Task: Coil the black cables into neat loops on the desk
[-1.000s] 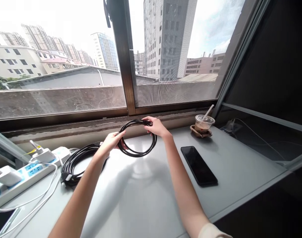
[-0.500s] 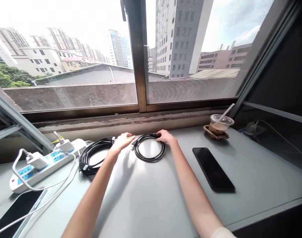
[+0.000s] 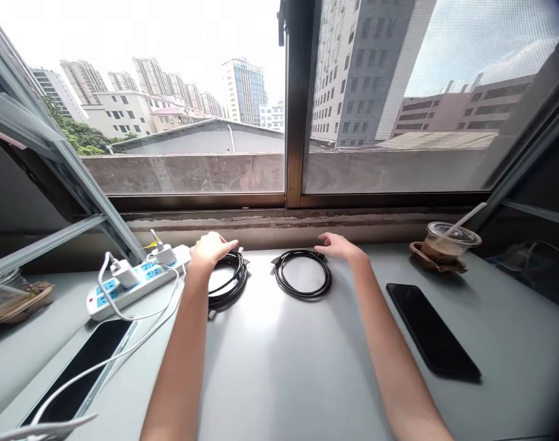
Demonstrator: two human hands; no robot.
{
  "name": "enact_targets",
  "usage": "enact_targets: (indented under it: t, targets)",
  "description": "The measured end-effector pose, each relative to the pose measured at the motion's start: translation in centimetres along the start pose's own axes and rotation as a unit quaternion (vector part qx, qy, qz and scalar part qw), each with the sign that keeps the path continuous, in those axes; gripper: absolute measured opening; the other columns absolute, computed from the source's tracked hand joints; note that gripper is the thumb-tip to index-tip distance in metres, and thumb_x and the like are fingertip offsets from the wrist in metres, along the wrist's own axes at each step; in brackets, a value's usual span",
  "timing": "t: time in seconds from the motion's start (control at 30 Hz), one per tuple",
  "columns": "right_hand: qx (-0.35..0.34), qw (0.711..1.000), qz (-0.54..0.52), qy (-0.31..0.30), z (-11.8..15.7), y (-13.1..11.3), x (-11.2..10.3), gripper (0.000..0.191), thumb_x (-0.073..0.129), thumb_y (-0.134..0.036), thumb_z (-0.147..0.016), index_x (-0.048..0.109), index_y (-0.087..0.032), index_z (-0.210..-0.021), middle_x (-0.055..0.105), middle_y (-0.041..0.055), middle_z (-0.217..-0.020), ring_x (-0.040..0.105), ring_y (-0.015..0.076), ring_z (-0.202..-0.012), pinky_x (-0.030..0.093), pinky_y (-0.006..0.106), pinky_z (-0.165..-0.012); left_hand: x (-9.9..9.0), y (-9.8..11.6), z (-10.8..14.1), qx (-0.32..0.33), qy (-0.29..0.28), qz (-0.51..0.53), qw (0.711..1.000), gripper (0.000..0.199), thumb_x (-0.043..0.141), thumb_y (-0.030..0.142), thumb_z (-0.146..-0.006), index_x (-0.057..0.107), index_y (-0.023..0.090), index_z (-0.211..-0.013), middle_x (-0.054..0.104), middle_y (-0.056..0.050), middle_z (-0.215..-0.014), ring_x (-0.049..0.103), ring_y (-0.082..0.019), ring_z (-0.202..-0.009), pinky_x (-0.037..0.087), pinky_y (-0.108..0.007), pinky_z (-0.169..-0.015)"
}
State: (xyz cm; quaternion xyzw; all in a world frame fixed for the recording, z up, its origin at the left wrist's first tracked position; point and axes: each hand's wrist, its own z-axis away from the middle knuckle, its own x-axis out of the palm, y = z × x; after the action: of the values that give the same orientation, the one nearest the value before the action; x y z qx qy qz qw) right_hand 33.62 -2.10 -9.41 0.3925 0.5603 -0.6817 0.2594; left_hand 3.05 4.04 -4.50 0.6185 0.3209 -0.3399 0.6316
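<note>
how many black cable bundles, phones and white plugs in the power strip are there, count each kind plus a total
Bundles: 2
Phones: 2
Plugs: 2
Total: 6

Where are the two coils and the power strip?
Left coil (image 3: pixel 228 297): head view, on its near loops.
Right coil (image 3: pixel 307 296): head view, on its near loops.
Power strip (image 3: pixel 141 283): head view, on its top, mid-length.
</note>
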Motion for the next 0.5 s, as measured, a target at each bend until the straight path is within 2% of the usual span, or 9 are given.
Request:
enact_targets:
  t: [0.07,0.13,0.23,0.3,0.4,0.5]
  targets:
    - [-0.010,0.999,-0.009,0.044,1.1,-1.1,-1.5,0.047,0.053,-0.040,-0.086,0.048,-0.018,-0.127,0.062,0.0088,-0.114,0.059,0.0214,-0.100,0.043,0.036,-0.089,0.7,0.0,-0.3,-0.035,-0.015,-0.078,0.996,0.033,0.059,0.048,-0.072,0.064,0.017,-0.062,0.071,-0.012,-0.079,0.065,-0.029,-0.082,0.045,-0.037,-0.078]
    - [-0.031,0.995,-0.023,0.093,2.4,-2.3,-2.8,0.046,0.048,-0.046,-0.088,0.046,-0.024,-0.128,0.064,0.0040,-0.110,0.060,0.0198,-0.096,0.043,0.035,-0.086,1.6,0.1,-0.5,-0.048,-0.043,-0.081,0.995,0.033,0.058,0.047,-0.073,0.064,0.017,-0.062,0.071,-0.011,-0.079,0.066,-0.026,-0.078,0.046,-0.034,-0.076]
    - [-0.089,0.976,-0.056,0.191,4.1,-4.0,-4.3,0.040,0.050,-0.046,-0.086,0.050,-0.028,-0.122,0.067,0.0008,-0.099,0.063,0.0179,-0.082,0.046,0.031,-0.073,2.9,0.0,-0.9,-0.057,-0.093,-0.080,0.991,0.032,0.066,0.044,-0.067,0.060,0.014,-0.057,0.069,-0.010,-0.067,0.066,-0.024,-0.063,0.048,-0.031,-0.066]
    - [-0.133,0.958,-0.081,0.243,5.1,-4.9,-4.8,0.038,0.052,-0.044,-0.085,0.053,-0.027,-0.119,0.068,0.0009,-0.093,0.064,0.0172,-0.073,0.046,0.030,-0.068,3.6,-0.2,-1.0,-0.051,-0.118,-0.075,0.989,0.027,0.070,0.036,-0.062,0.058,0.014,-0.054,0.067,-0.008,-0.060,0.065,-0.022,-0.057,0.048,-0.029,-0.061]
    - [-0.169,0.942,-0.103,0.271,6.2,-5.9,-5.1,0.036,0.052,-0.043,-0.086,0.054,-0.026,-0.117,0.068,0.0008,-0.088,0.064,0.0161,-0.067,0.046,0.029,-0.066,4.2,-0.6,-1.0,-0.032,-0.124,-0.049,0.991,0.020,0.070,0.025,-0.060,0.054,0.014,-0.053,0.064,-0.006,-0.055,0.064,-0.021,-0.054,0.047,-0.028,-0.057]
    - [-0.165,0.939,-0.088,0.290,7.0,-6.6,-5.3,0.032,0.052,-0.041,-0.086,0.056,-0.027,-0.114,0.068,-0.0006,-0.084,0.064,0.0152,-0.062,0.045,0.029,-0.065,4.1,-1.0,-0.9,-0.001,-0.104,0.001,0.995,0.020,0.064,0.027,-0.065,0.052,0.015,-0.055,0.062,-0.005,-0.055,0.064,-0.022,-0.052,0.046,-0.028,-0.056]
